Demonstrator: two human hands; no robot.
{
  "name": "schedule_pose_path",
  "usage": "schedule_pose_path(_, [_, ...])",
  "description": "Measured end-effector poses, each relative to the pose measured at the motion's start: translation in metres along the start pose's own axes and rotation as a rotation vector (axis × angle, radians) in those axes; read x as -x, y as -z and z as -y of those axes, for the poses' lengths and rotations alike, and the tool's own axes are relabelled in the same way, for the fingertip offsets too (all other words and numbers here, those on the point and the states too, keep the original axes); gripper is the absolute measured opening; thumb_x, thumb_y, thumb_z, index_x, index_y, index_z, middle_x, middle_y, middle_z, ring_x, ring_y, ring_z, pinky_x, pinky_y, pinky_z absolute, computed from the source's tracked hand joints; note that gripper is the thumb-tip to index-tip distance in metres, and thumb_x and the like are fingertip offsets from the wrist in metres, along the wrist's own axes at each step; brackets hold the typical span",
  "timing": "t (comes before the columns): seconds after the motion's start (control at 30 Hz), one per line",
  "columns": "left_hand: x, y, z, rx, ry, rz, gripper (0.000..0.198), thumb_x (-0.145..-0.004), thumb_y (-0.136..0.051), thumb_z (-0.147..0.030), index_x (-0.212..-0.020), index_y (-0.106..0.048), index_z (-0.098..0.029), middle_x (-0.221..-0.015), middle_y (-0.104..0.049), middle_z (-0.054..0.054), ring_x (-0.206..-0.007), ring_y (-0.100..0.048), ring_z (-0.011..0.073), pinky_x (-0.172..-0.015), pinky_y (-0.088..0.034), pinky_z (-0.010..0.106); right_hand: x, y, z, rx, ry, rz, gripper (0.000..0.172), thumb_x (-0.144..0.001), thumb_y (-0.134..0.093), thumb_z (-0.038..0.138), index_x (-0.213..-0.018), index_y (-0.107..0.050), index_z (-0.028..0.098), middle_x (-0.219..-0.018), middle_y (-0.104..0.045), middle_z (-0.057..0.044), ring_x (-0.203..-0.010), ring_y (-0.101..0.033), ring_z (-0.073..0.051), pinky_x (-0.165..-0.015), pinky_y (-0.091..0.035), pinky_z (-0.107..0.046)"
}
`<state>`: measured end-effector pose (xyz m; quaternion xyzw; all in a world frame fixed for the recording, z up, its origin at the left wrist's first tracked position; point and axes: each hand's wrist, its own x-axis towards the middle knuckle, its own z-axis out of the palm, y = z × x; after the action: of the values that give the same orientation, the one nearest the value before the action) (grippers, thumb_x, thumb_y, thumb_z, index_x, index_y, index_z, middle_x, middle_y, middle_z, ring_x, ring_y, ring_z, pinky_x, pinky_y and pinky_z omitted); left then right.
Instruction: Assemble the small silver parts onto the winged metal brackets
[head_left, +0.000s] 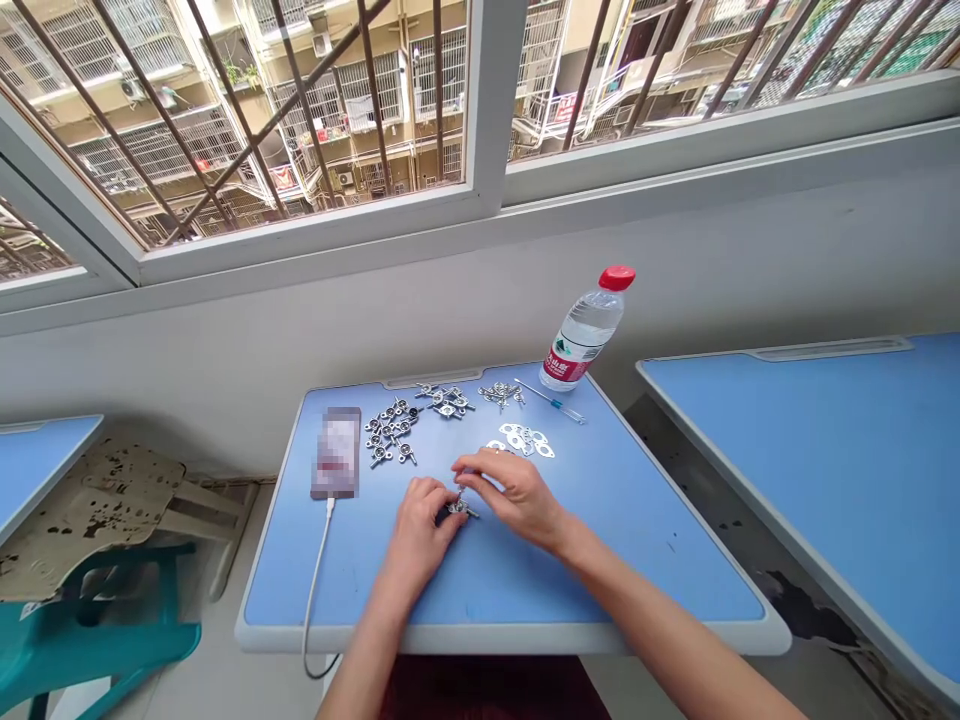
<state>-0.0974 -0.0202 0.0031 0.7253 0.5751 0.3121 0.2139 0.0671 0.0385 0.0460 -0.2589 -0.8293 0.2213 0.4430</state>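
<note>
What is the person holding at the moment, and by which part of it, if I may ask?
The left hand grips a small metal fitting by its end nearest that hand; the right hand is just above it, contact unclear.

Nothing reliably legible. Water bottle (583,330): red label (564,368) carries characters, too small to read. Red sign (566,108) on the opposite balcony: lettering unreadable. Phone screen (337,452): pixelated.
</note>
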Motion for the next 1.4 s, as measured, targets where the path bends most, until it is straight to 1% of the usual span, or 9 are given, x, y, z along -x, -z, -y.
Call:
schedule_pose_path(0.07, [0.0,0.001,0.0,0.004,0.008,0.012,0.008,-0.086,-0.062,-0.015,-0.091,-0.065,-0.021,-0.09,-0.061,0.004,-0.089,-0.054,0.0218,-0.079,-0.047,0.036,0.0,0.007,-0.006,-0.018,-0.032,0.007,0.02,-0.098,-0.048,0.024,-0.092,-0.066,0.02,-0.07,-0.068,-0.003,-0.063,-0.06,-0.015,-0.061,-0.048,-0.027])
schedule_pose_path(0.17, [0.0,0.002,-0.001,0.02,0.016,0.021,0.009,-0.086,-0.062,-0.016,-0.092,-0.065,-0.022,-0.091,-0.061,0.004,-0.091,-0.054,0.0219,-0.08,-0.047,0.036,0.001,0.013,-0.011,-0.027,-0.012,0.045,0.021,-0.098,-0.048,0.025,-0.089,-0.066,0.019,-0.07,-0.067,-0.003,-0.061,-0.058,-0.015,-0.061,-0.048,-0.027])
schedule_pose_path(0.27, [0.0,0.003,-0.003,0.032,0.021,0.021,0.01,-0.085,-0.063,-0.014,-0.092,-0.065,-0.021,-0.091,-0.062,0.003,-0.091,-0.054,0.0215,-0.082,-0.047,0.036,0.002,0.013,-0.012,-0.027,0.016,0.064,0.021,-0.099,-0.048,0.024,-0.089,-0.066,0.019,-0.071,-0.067,-0.004,-0.061,-0.057,-0.015,-0.06,-0.047,-0.027])
schedule_pose_path(0.43, [0.0,0.003,-0.002,0.038,0.016,0.025,0.012,-0.086,-0.062,-0.014,-0.094,-0.065,-0.022,-0.091,-0.061,0.003,-0.091,-0.054,0.0213,-0.081,-0.047,0.036,0.003,0.012,-0.011,-0.035,-0.018,0.06,0.02,-0.099,-0.048,0.024,-0.091,-0.066,0.02,-0.072,-0.067,-0.003,-0.063,-0.059,-0.015,-0.062,-0.048,-0.027])
schedule_pose_path(0.57, [0.0,0.002,-0.002,0.033,0.026,0.043,0.01,-0.087,-0.062,-0.016,-0.093,-0.065,-0.022,-0.091,-0.06,0.003,-0.091,-0.053,0.022,-0.081,-0.047,0.037,0.002,0.013,-0.011,-0.028,-0.004,0.078,0.021,-0.099,-0.047,0.023,-0.089,-0.065,0.02,-0.071,-0.067,-0.003,-0.063,-0.058,-0.015,-0.061,-0.048,-0.027])
schedule_pose_path(1.0, [0.0,0.004,-0.006,0.035,0.025,0.019,0.011,-0.085,-0.065,-0.013,-0.092,-0.065,-0.021,-0.09,-0.06,0.003,-0.091,-0.054,0.0213,-0.08,-0.047,0.035,0.0,0.018,-0.008,-0.043,0.045,0.129,0.018,-0.098,-0.047,0.017,-0.09,-0.062,0.02,-0.072,-0.068,-0.003,-0.065,-0.058,-0.016,-0.062,-0.047,-0.028])
schedule_pose_path(1.3, [0.0,0.004,-0.004,0.029,0.024,0.022,0.012,-0.085,-0.065,-0.012,-0.092,-0.065,-0.021,-0.091,-0.061,0.002,-0.091,-0.053,0.0206,-0.08,-0.046,0.033,0.0,0.019,-0.008,-0.039,0.032,0.142,0.02,-0.099,-0.045,0.018,-0.089,-0.062,0.02,-0.071,-0.068,-0.003,-0.063,-0.056,-0.015,-0.06,-0.046,-0.028])
schedule_pose_path(1.4, [0.0,0.003,-0.003,0.03,0.017,0.025,0.011,-0.086,-0.064,-0.013,-0.094,-0.065,-0.021,-0.091,-0.06,0.003,-0.092,-0.053,0.0209,-0.08,-0.047,0.034,0.0,0.02,-0.007,-0.042,0.05,0.155,0.02,-0.099,-0.045,0.017,-0.091,-0.063,0.019,-0.073,-0.068,-0.004,-0.065,-0.057,-0.015,-0.06,-0.046,-0.027])
